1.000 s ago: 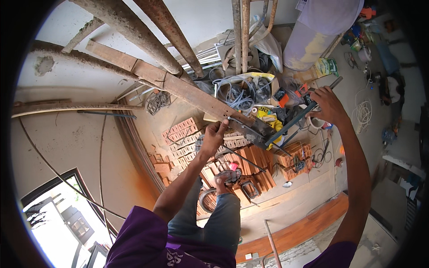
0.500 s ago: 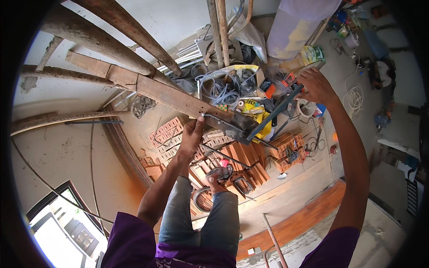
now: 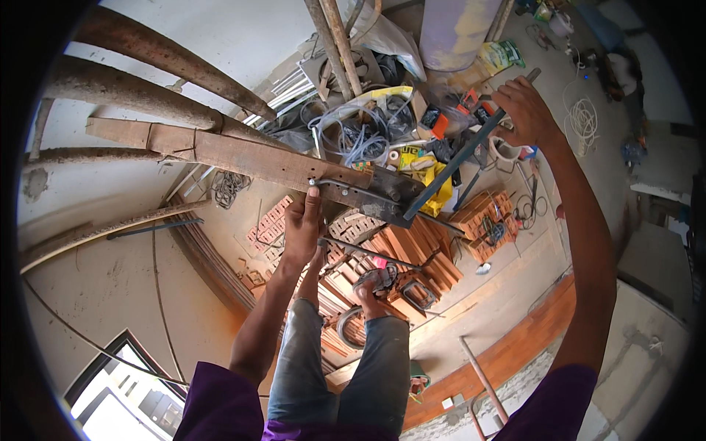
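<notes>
A long wooden plank point(image 3: 250, 159) slants across in front of me, with a dark metal plate point(image 3: 387, 209) and pegs at its right end. My left hand point(image 3: 301, 226) is closed at the plank's near edge, its thumb pressed by a bright bolt head at the end of a thin steel rod point(image 3: 360, 191). That rod runs along the plank toward the plate; the fingers' undersides are hidden. High on the right, my right hand point(image 3: 523, 116) wraps around a dark metal bar point(image 3: 457, 163), whose lower end meets the plate.
Rusty poles point(image 3: 173, 59) lean behind the plank. Below lie stacked bricks point(image 3: 276, 228), timber pieces point(image 3: 412, 246) and another dark rod point(image 3: 371, 253). Coiled clear hose point(image 3: 360, 140), bags and a bucket point(image 3: 505, 153) crowd the floor beyond. A pipe point(image 3: 482, 375) stands at lower right.
The view has shifted, so the plank and surroundings sit further left. My right hand now sits slightly below the bar's upper tip, which shows above the fist. Left thumb stays at the bolt.
</notes>
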`<state>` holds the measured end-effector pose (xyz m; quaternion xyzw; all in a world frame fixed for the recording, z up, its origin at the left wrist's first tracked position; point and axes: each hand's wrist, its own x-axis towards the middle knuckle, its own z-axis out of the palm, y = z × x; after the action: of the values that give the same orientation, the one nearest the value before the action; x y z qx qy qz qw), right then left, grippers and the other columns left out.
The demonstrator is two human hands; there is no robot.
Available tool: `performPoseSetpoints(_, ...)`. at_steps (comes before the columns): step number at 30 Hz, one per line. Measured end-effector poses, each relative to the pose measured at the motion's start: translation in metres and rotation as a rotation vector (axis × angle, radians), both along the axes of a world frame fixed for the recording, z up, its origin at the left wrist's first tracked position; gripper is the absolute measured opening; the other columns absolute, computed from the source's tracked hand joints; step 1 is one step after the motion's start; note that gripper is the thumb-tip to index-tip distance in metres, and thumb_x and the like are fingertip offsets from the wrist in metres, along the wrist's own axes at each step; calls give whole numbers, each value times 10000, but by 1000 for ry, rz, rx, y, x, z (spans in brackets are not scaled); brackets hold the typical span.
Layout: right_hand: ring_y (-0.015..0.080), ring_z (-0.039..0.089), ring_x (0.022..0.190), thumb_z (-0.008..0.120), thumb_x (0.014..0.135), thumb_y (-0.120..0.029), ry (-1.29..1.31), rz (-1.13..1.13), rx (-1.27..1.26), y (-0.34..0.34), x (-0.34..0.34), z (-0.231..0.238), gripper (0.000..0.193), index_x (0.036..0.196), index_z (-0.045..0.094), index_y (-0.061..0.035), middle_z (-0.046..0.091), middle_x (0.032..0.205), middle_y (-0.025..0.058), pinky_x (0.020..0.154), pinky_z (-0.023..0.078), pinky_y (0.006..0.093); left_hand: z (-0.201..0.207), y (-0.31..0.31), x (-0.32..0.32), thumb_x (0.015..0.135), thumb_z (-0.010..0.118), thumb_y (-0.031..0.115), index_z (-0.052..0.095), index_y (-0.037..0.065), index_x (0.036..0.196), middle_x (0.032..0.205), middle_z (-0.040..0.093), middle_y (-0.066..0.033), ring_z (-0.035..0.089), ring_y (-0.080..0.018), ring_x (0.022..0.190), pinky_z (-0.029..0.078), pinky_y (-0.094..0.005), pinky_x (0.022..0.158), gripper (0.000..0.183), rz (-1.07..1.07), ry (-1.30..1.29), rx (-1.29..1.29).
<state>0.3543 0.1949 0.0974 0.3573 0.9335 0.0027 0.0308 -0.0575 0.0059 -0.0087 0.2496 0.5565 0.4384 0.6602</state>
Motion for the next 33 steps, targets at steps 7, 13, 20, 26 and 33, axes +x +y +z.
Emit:
performPoseSetpoints(7, 274, 529, 857, 756, 656, -523, 10, 29, -67, 9, -8, 22, 611, 971, 600, -24, 541, 837, 97, 847, 380, 395, 11, 3, 8, 994, 537, 373, 550, 97, 746, 525, 364, 98, 295, -7, 429, 244, -204, 385, 372, 32, -8, -36)
performPoseSetpoints(13, 261, 526, 872, 745, 703, -530, -79, 32, -248, 30, -17, 43, 543, 895, 603, -41, 526, 822, 79, 902, 372, 383, 22, 10, 11, 990, 531, 407, 408, 145, 664, 551, 286, 99, 236, -8, 450, 198, -211, 403, 436, -6, 63, -76)
performPoseSetpoints(20, 246, 539, 897, 757, 689, -522, -60, 49, -256, 39, -18, 36, 524, 893, 622, -58, 557, 850, 64, 932, 372, 383, 24, 14, 7, 987, 544, 391, 412, 152, 663, 552, 285, 100, 230, -6, 450, 198, -208, 400, 424, -3, -9, -110)
performPoseSetpoints(26, 247, 549, 930, 766, 675, -512, -80, 29, -265, 39, -17, 41, 526, 910, 642, -58, 586, 881, 65, 955, 380, 381, 16, 13, 0, 985, 544, 401, 393, 172, 648, 546, 295, 100, 239, -14, 437, 200, -196, 385, 434, 9, -159, -199)
performPoseSetpoints(33, 246, 540, 929, 771, 665, -485, -15, 32, -169, 27, -5, 34, 514, 906, 629, -53, 572, 877, 63, 937, 385, 376, 13, 9, 7, 995, 522, 400, 339, 200, 632, 532, 252, 105, 218, -16, 428, 178, -200, 372, 453, 64, -328, -198)
